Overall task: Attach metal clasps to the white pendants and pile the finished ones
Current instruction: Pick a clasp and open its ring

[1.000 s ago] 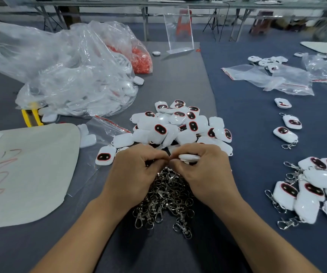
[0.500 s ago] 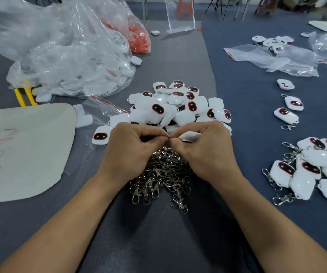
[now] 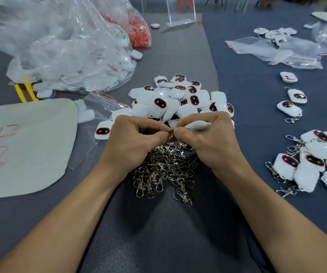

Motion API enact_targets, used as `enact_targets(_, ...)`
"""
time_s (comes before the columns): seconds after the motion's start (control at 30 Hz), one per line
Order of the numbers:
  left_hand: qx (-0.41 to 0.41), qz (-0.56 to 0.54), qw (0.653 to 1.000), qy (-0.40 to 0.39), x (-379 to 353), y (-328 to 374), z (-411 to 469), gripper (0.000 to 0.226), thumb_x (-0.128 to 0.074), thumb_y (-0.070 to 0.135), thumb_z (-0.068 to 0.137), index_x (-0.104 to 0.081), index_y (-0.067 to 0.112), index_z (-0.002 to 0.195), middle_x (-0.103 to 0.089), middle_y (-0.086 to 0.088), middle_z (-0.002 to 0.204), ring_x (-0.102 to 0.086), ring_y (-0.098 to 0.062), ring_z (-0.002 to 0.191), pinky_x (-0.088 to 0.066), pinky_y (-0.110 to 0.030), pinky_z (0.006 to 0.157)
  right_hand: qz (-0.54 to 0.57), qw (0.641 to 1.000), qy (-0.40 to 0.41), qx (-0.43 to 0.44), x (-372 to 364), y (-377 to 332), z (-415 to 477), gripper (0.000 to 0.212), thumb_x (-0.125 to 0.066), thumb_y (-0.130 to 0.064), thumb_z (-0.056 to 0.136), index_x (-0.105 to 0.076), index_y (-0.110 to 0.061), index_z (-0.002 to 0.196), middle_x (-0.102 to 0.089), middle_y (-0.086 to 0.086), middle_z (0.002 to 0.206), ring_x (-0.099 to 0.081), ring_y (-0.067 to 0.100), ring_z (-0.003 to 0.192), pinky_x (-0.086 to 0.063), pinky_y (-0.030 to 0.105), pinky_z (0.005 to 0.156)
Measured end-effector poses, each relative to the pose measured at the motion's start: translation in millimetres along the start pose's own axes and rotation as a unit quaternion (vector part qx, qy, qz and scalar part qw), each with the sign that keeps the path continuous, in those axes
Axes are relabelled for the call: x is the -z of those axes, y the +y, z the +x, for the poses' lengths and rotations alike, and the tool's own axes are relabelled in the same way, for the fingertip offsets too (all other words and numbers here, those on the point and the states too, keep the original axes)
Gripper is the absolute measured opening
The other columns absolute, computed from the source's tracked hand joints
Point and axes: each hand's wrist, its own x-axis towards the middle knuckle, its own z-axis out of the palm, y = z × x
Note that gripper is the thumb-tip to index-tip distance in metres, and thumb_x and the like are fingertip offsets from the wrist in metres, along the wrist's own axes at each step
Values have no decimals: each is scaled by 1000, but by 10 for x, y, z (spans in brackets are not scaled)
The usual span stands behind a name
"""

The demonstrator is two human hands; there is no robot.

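Fingertips [image 3: 164, 136] meet — left hand [image 3: 133, 142] pinches a clasp [image 3: 171, 131], right hand [image 3: 212, 140] grips a white pendant [image 3: 197, 125] (knuckles up).

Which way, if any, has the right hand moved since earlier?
No. The right hand stays at the far edge of the clasp pile, just before the pendant heap; only the camera tilted.

One heap of metal clasps [image 3: 162, 170], too tangled to count. Beyond it, one pile of white pendants [image 3: 178, 95]. To its right, three single pendants [image 3: 288, 108] and one finished pile [image 3: 320, 158]. Far left, one yellow-handled tool [image 3: 25, 91].
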Motion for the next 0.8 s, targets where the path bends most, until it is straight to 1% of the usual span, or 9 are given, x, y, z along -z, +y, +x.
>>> enact_targets(0.1, 1, -32, 999, -19, -1, 29, -14, 21, -81, -4, 75, -82, 17, 77, -76, -7, 71, -67, -14, 65, -53, -26, 66, 32, 999, -22, -2, 21, -7, -1, 17, -77, 1, 78, -79, -14, 70, -68, 26, 69, -57, 26, 56, -48, 39, 51)
enact_targets(0.2, 6, -61, 997, -38, 3, 59, -22, 22, -80, -8, 74, -81, 13, 76, -76, -8, 72, -67, -13, 67, -54, -24, 68, 52, 998, -34, 6, 34, -14, 2, 22, -75, 5, 78, -78, -14, 67, -66, 19, 62, -54, 21, 55, -44, 34, 49)
enact_targets(0.33, 5, -99, 993, -69, 28, 78, -26, 24, -80, -11, 71, -81, 13, 72, -73, -2, 63, -62, -4, 57, -47, -13, 58, 74, 995, -56, 24, 31, -30, -5, 22, -74, 9, 79, -77, -10, 67, -62, 29, 66, -50, 26, 57, -42, 40, 53)
enact_targets(0.4, 17, -118, 990, -82, 43, 75, -21, 21, -81, -6, 65, -81, 15, 70, -71, -1, 60, -59, -3, 53, -44, -12, 55, 74, 995, -64, 33, 28, -31, -7, 22, -73, 10, 78, -77, -10, 68, -64, 24, 64, -51, 26, 57, -41, 40, 53)
enact_targets(0.47, 37, -128, 986, -96, 63, 64, -8, 19, -76, -2, 62, -80, 17, 65, -65, 1, 53, -52, -4, 48, -41, -12, 51, 69, 994, -77, 44, 22, -30, -13, 20, -73, 10, 78, -77, -8, 70, -67, 20, 64, -52, 23, 57, -41, 35, 54)
enact_targets(0.6, 51, -104, 987, -110, 87, 42, 0, 19, -72, -2, 59, -77, 16, 60, -64, 0, 53, -53, -6, 50, -41, -16, 52, 41, 993, -89, 62, -4, -9, -13, 18, -74, 7, 76, -78, -10, 72, -71, 6, 65, -58, 11, 56, -45, 25, 52)
enact_targets(0.67, 52, -98, 990, -87, 83, 46, 2, 20, -69, -2, 59, -75, 16, 57, -60, 1, 49, -47, -4, 44, -37, -14, 46, 11, 996, -68, 48, -31, 8, -9, 16, -79, 2, 77, -80, -14, 76, -75, 1, 69, -64, 15, 58, -52, 28, 54)
enact_targets(0.7, 53, -102, 992, -60, 89, 47, 13, 19, -68, -2, 59, -74, 17, 56, -58, 1, 48, -44, -4, 42, -34, -14, 44, -9, 998, -51, 32, -40, 21, -5, 16, -82, -1, 78, -81, -17, 79, -76, 0, 72, -68, 17, 62, -57, 30, 58)
enact_targets(0.8, 49, -130, 987, 83, 161, 41, 91, 17, -68, 3, 58, -74, 19, 55, -61, 4, 50, -46, -3, 44, -35, -14, 43, -66, 998, -25, 7, -89, 49, -4, 19, -79, -6, 85, -79, -25, 89, -77, -6, 80, -72, 7, 68, -60, 25, 68)
